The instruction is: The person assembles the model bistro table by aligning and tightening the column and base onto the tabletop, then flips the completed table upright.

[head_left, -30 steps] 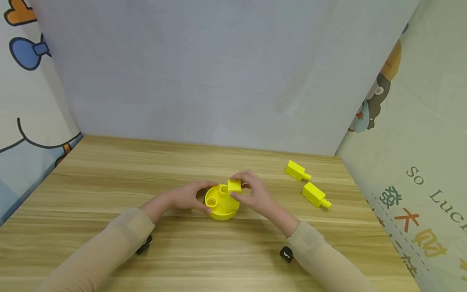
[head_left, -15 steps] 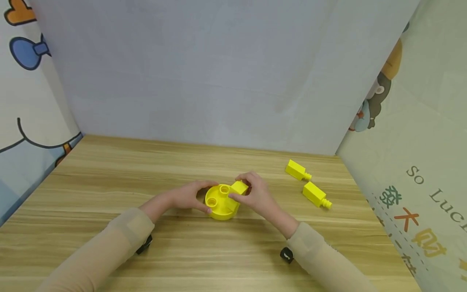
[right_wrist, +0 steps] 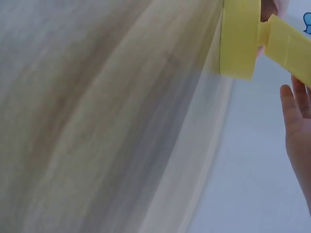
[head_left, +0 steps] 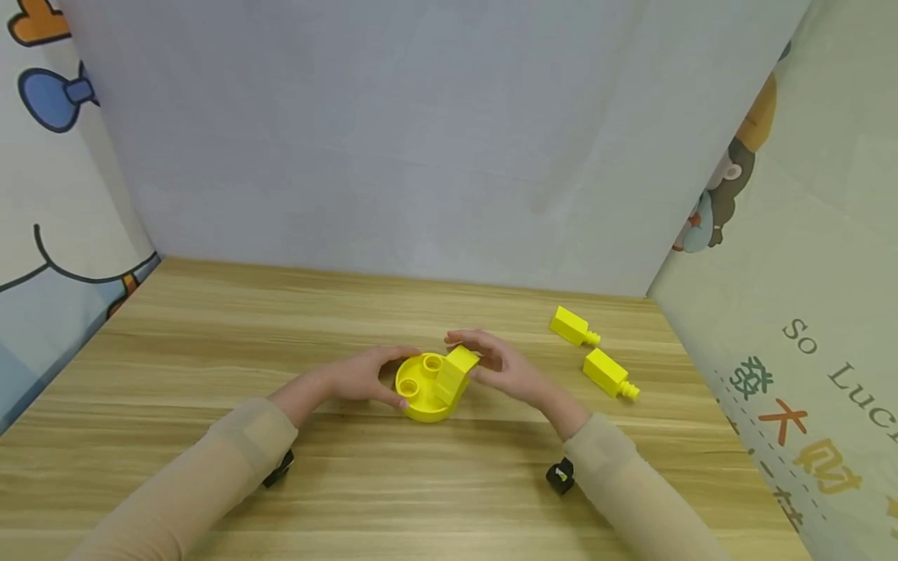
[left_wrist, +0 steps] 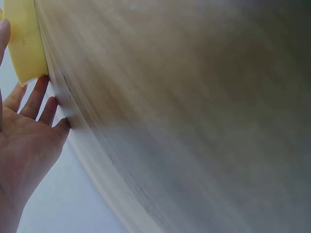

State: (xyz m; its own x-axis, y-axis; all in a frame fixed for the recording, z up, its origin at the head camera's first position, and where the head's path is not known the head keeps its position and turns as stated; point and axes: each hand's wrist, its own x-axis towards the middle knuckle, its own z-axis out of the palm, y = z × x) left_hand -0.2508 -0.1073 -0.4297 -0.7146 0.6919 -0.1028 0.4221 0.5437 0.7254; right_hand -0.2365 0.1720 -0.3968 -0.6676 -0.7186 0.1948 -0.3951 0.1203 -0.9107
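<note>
A round yellow dish (head_left: 421, 409) with raised ring-shaped sockets lies on the wooden table, its side wall also showing in the left wrist view. My left hand (head_left: 368, 375) grips its left side, thumb in front and fingers behind. A yellow square-sided block (head_left: 456, 374) stands in the dish's right part, tilted to the right. The right wrist view shows this block (right_wrist: 291, 48) joined to the dish by a narrow neck. My right hand (head_left: 512, 374) is just right of the block, fingers loosely extended behind it and thumb close to its side.
Two more yellow blocks with threaded ends, a farther one (head_left: 571, 326) and a nearer one (head_left: 609, 374), lie on the table (head_left: 393, 483) to the right. A pale backdrop (head_left: 393, 140) rises behind the table, and printed sheets stand at both sides.
The block went from upright to leaning right. My right hand has loosened its pinch on the block and drawn slightly right, its fingers straighter. The left hand stays on the dish.
</note>
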